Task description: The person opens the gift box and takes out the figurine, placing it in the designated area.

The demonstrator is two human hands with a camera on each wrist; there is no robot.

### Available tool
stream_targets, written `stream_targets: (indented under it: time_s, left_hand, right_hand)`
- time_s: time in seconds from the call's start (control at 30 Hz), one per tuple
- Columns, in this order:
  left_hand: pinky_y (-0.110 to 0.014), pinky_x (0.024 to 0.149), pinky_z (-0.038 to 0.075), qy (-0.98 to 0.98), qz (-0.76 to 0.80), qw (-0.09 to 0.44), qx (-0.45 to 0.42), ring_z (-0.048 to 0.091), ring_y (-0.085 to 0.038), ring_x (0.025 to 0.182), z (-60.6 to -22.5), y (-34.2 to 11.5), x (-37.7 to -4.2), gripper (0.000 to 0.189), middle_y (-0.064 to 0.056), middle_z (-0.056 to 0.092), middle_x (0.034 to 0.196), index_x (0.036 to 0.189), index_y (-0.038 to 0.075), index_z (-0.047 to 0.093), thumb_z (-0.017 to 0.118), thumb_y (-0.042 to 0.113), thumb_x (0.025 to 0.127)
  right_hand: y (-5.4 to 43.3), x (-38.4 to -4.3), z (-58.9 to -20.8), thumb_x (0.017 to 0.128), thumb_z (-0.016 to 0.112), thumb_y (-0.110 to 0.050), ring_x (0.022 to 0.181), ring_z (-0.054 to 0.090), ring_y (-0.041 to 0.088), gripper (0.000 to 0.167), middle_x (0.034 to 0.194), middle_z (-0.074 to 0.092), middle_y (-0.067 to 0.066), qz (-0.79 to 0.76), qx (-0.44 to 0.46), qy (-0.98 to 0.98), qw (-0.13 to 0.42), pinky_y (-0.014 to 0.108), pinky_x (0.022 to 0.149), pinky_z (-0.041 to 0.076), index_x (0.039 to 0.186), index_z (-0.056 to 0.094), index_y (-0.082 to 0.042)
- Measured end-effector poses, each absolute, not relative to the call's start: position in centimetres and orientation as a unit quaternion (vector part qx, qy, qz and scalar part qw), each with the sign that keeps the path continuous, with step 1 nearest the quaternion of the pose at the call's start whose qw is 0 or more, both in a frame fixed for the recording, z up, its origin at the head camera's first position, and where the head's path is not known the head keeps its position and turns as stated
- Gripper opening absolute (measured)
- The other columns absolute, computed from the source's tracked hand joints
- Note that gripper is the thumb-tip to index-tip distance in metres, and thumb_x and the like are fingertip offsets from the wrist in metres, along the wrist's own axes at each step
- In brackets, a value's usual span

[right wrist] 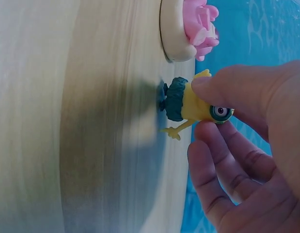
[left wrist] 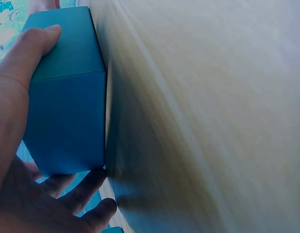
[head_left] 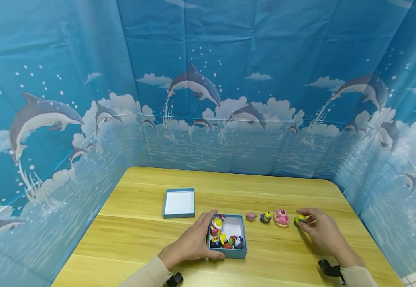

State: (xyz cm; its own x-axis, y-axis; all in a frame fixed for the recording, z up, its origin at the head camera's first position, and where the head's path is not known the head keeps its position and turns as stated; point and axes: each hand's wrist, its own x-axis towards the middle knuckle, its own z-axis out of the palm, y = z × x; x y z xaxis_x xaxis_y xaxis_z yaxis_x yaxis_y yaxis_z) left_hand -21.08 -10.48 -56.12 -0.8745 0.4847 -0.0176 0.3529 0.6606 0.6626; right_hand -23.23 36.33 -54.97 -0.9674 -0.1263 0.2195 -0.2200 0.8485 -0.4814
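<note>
My left hand (head_left: 198, 237) holds a blue open-topped box (head_left: 239, 254) by its left side, thumb pressed on the front wall and fingers reaching round behind. Several small toy figures (head_left: 216, 240) lie in the box along its left and front walls. Between thumb and fingertips, my right hand (head_left: 320, 229) pinches a yellow one-eyed toy figure (right wrist: 200, 104) with a green skirt, its feet close to the tabletop. Left of that hand, a pink bear figure (head_left: 281, 217) sits on a round cream base.
Left of the bear stand a yellow-and-purple figure (head_left: 265, 217) and a small pink figure (head_left: 251, 216), in a row right of the box. A blue lid with white inside (head_left: 179, 202) lies farther back on the wooden table (head_left: 129, 227). A dolphin-print curtain (head_left: 208, 151) borders the table.
</note>
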Motion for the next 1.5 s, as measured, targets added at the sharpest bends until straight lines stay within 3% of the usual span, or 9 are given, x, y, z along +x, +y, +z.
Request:
stream_targets:
  time_s: [0.37,0.83,1.07,1.3,1.5]
  left_hand:
    - [-0.042,0.111,0.063,0.906,0.34,0.094,0.236,0.065,-0.014,0.129,-56.3,-10.5,-21.2,0.143,-0.007,0.046,0.179,0.187,0.022,0.021,0.101,0.072,0.08]
    - [-0.043,0.112,0.062,0.906,0.34,0.092,0.233,0.065,-0.016,0.131,-56.3,-10.5,-21.1,0.142,-0.007,0.046,0.179,0.187,0.022,0.022,0.101,0.072,0.08]
    - [-0.044,0.113,0.062,0.906,0.34,0.092,0.235,0.065,-0.017,0.132,-56.3,-10.4,-21.1,0.142,-0.007,0.046,0.18,0.187,0.021,0.021,0.101,0.072,0.081]
    - [-0.044,0.114,0.062,0.905,0.34,0.094,0.236,0.065,-0.017,0.133,-56.3,-10.5,-21.1,0.142,-0.007,0.045,0.18,0.187,0.021,0.021,0.1,0.072,0.081]
    - [-0.043,0.112,0.062,0.906,0.338,0.093,0.236,0.065,-0.016,0.132,-56.1,-10.5,-21.1,0.142,-0.007,0.046,0.179,0.187,0.021,0.021,0.1,0.072,0.081]
  right_hand:
    - [36.5,-23.3,-55.2,0.099,0.092,-0.004,0.095,0.076,0.025,0.04,0.128,0.08,0.022,0.258,0.093,-0.958,0.082,0.044,0.08,0.07,0.137,0.081,-0.001]
    - [36.6,-23.2,-55.2,0.096,0.094,-0.005,0.094,0.076,0.023,0.047,0.131,0.08,0.024,0.249,0.097,-0.96,0.08,0.034,0.075,0.066,0.14,0.079,-0.003]
    - [36.8,-22.9,-55.1,0.096,0.094,-0.007,0.097,0.076,0.024,0.049,0.133,0.078,0.025,0.25,0.097,-0.96,0.075,0.039,0.075,0.067,0.142,0.079,-0.003]
    - [36.7,-22.6,-54.8,0.094,0.096,-0.008,0.093,0.072,0.02,0.052,0.133,0.077,0.025,0.241,0.101,-0.961,0.089,0.029,0.068,0.055,0.143,0.079,-0.004]
    - [36.1,-22.4,-54.2,0.093,0.095,-0.007,0.088,0.063,0.014,0.052,0.13,0.072,0.026,0.24,0.101,-0.959,0.107,0.028,0.065,0.047,0.143,0.08,-0.006]
